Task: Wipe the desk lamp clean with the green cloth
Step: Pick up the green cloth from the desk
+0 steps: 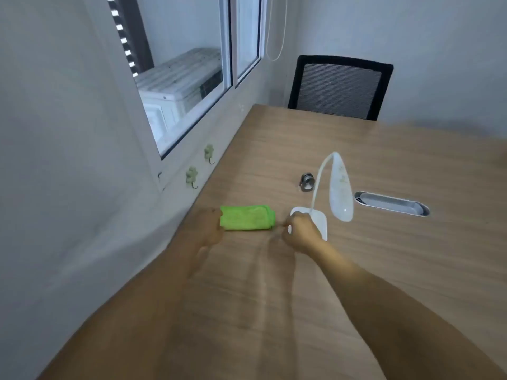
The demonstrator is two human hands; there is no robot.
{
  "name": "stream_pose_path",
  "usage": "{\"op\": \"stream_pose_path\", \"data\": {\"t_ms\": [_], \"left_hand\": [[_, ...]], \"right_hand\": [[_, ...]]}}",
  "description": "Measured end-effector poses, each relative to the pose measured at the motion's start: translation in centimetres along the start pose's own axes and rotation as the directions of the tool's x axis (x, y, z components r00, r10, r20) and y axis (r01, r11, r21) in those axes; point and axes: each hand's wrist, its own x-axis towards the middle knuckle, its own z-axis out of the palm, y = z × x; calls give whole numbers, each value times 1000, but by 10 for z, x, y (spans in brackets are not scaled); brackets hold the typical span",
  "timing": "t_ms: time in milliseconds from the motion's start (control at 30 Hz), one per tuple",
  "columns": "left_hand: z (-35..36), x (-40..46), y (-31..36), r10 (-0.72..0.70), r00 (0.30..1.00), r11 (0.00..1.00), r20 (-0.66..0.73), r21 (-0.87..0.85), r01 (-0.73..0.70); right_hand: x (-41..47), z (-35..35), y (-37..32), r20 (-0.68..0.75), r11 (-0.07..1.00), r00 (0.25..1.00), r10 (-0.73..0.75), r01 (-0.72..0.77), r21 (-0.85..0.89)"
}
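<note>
A folded green cloth [247, 218] lies flat on the wooden desk [384, 256] near the wall. My left hand [210, 229] touches its left end; the blur hides whether the fingers grip it. A white desk lamp stands to the right, with a flat base [320, 222], a thin bent neck and an oval head [340, 187] hanging over the desk. My right hand [300, 234] rests against the near left corner of the base, fingers curled; a grip is not clear.
A small metal ring-shaped object [306, 182] sits behind the lamp. A silver cable slot [392, 203] is set into the desk at right. A black mesh chair [340, 87] stands at the far end. Two green wall hooks [192, 175] and a window line the left wall.
</note>
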Motion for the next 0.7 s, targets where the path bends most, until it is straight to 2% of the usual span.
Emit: {"op": "stream_pose_path", "data": {"t_ms": [100,200,333,467,567,700], "left_hand": [[10,0,-3,-11,997,1000,-78,-16,10],[16,3,-2,28,998,996,-55,87,-23],[18,16,0,56,997,989,-45,143,-49],[21,30,-5,61,998,984,-10,169,-58],[24,34,-9,59,998,987,8,149,-60],[28,35,-9,61,996,992,-61,115,-54]], "right_hand": [[12,10,-8,-4,996,998,-69,69,-51],[22,19,-16,45,990,994,-97,101,-96],[36,27,-18,113,969,986,-120,141,-202],[46,32,-14,160,964,980,-114,148,-223],[50,36,-12,148,958,981,-123,156,-240],[52,37,-10,101,966,988,-120,140,-215]]}}
